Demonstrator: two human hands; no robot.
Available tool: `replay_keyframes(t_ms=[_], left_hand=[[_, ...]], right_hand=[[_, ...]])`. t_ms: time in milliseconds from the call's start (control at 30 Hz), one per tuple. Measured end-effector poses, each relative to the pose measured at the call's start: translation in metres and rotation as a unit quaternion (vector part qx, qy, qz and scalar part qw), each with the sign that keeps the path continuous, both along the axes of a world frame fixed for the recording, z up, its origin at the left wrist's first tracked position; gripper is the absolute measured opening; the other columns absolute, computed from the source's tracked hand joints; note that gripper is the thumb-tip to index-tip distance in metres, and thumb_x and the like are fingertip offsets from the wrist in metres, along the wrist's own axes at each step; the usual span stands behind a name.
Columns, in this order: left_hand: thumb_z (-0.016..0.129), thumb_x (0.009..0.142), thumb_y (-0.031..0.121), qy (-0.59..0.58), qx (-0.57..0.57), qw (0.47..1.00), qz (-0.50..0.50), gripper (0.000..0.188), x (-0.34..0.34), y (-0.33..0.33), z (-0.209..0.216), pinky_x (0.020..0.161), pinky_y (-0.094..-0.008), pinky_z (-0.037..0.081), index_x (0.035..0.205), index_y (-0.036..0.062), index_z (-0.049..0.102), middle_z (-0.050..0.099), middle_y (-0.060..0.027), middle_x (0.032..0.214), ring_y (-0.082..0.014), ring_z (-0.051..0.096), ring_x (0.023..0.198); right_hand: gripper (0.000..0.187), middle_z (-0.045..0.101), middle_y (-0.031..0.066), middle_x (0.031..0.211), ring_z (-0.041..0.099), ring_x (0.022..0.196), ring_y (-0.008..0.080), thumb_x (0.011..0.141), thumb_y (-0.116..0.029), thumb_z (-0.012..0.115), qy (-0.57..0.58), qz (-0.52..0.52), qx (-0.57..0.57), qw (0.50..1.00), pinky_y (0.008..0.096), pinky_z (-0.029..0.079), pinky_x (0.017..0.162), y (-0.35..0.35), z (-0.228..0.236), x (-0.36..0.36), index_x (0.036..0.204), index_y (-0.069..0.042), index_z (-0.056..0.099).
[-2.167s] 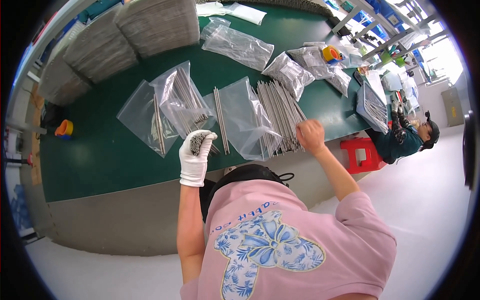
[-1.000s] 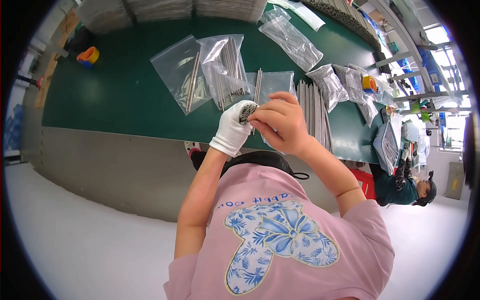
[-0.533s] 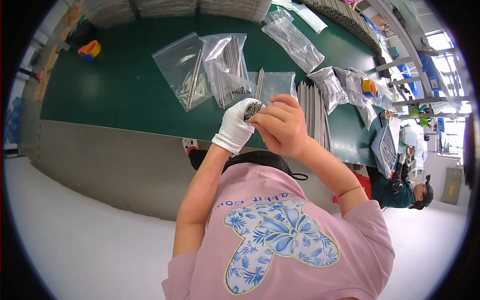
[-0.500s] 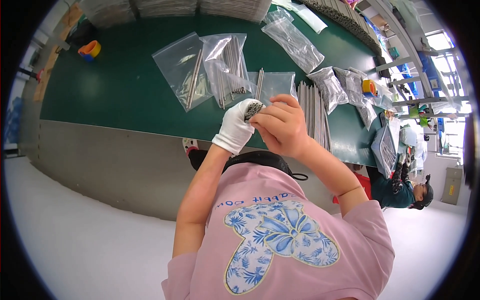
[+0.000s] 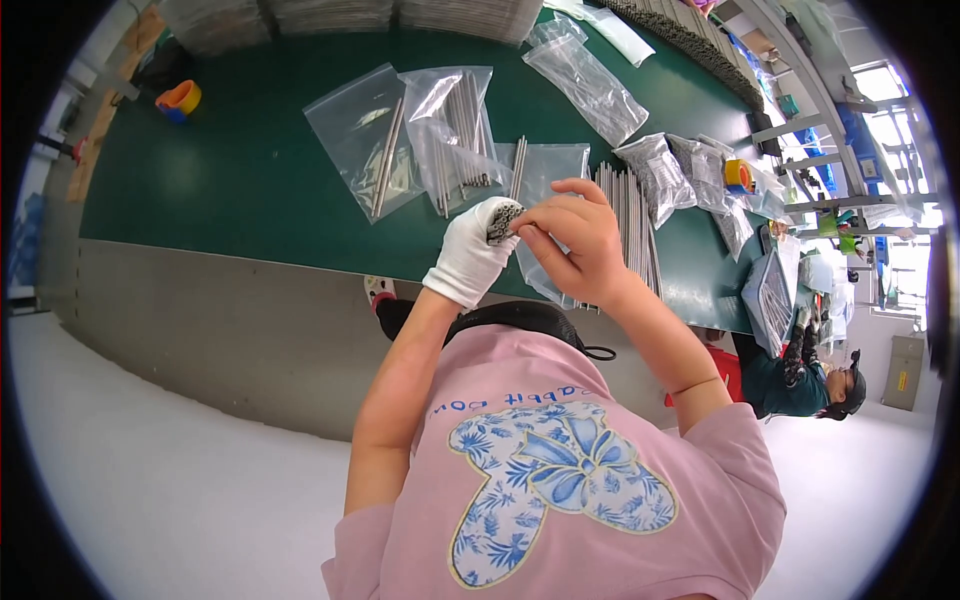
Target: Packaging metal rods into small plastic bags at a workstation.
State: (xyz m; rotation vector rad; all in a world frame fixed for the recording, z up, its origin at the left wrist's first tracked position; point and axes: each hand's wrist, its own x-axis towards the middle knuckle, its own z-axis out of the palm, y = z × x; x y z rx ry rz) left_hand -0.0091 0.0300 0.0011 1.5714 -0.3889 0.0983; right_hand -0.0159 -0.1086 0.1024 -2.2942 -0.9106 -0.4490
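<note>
My left hand [image 5: 470,252], in a white glove, is wrapped round a bundle of thin metal tubes [image 5: 503,222], whose open round ends face up. My bare right hand [image 5: 575,245] reaches to those ends with thumb and forefinger nearly pinched; whatever is between the fingertips is too small to make out. Just beyond my hands, clear plastic bags [image 5: 363,145] with slim metal rods lie on the green table [image 5: 230,190]. Another clear bag [image 5: 556,165] lies partly behind my right hand. Beside it, loose rods [image 5: 628,215] are laid out in a row.
Filled plastic bags [image 5: 657,178] and a yellow tape roll [image 5: 739,176] are to the right, another tape roll [image 5: 179,100] at the far left. Long stacks [image 5: 690,40] line the back. A co-worker [image 5: 800,370] is at the table's right end.
My right hand has shifted slightly right, its fingertips still at the tube ends. More of the clear bag near the table edge shows. My left hand has hardly moved.
</note>
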Motion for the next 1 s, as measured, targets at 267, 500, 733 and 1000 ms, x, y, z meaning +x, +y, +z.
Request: replay_keyframes(t_ms=[267, 500, 733, 1000], left_hand=[[0.065, 0.073, -0.001, 0.019, 0.003, 1.0, -0.005, 0.022, 0.001, 0.001, 0.003, 0.068, -0.0306, 0.048, 0.093, 0.0042, 0.058, 0.061, -0.0108, 0.082, -0.0266, 0.06, 0.073], [0.062, 0.072, -0.003, 0.005, 0.011, 1.0, -0.004, 0.021, 0.002, 0.0, 0.003, 0.067, -0.0316, 0.048, 0.092, 0.0045, 0.059, 0.061, -0.0112, 0.082, -0.0283, 0.059, 0.073], [0.063, 0.072, -0.002, -0.007, 0.019, 1.0, 0.002, 0.021, 0.003, -0.001, -0.001, 0.067, -0.032, 0.048, 0.092, 0.0047, 0.059, 0.061, -0.0115, 0.082, -0.0287, 0.06, 0.074], [0.066, 0.075, 0.003, 0.023, 0.0, 1.0, -0.011, 0.02, 0.002, -0.001, -0.001, 0.067, -0.0315, 0.048, 0.093, 0.0047, 0.059, 0.061, -0.0114, 0.082, -0.0285, 0.06, 0.073]], right_hand=[[0.005, 0.062, 0.0034, 0.069, 0.059, 0.062, 0.0195, 0.072, -0.007, 0.065, -0.039, 0.0, -0.028, 0.999, 0.0373, 0.044, 0.079, -0.002, 0.003, 0.004, 0.076, -0.008, 0.062], [0.006, 0.059, 0.0037, 0.066, 0.057, 0.061, 0.0212, 0.07, -0.006, 0.065, -0.056, 0.017, -0.031, 0.998, 0.0363, 0.045, 0.077, 0.001, 0.003, 0.005, 0.073, -0.008, 0.06], [0.008, 0.06, 0.0043, 0.066, 0.056, 0.058, 0.0201, 0.069, -0.002, 0.065, -0.047, 0.025, -0.021, 0.998, 0.0373, 0.044, 0.079, 0.0, 0.002, 0.006, 0.075, -0.007, 0.062], [0.007, 0.059, 0.0037, 0.068, 0.057, 0.061, 0.0216, 0.07, -0.008, 0.065, -0.072, -0.005, -0.025, 0.997, 0.0362, 0.045, 0.077, 0.004, 0.008, 0.005, 0.075, -0.008, 0.06]])
